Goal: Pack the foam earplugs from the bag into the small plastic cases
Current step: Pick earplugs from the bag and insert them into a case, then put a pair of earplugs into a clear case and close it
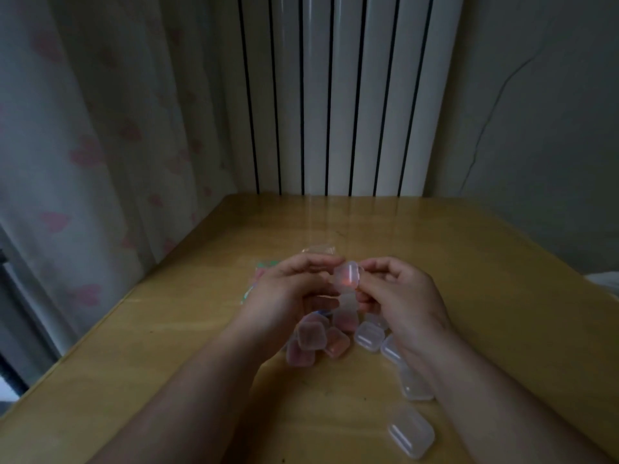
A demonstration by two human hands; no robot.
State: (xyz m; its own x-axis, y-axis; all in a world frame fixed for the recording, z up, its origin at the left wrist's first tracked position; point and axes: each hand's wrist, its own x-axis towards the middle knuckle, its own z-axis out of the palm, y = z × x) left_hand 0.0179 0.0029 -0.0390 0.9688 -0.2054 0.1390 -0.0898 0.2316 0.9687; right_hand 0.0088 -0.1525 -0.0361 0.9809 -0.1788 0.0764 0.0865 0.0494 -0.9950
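Fingers of both the left hand and right hand pinched one small case, pink inside, above the tabletop's middle; pressing its lid evenly would likely snap it closed.

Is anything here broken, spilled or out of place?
Nothing is spilled. The one flaw is a long crack in the wall right of the table. The left hand and right hand hold a small case between them.
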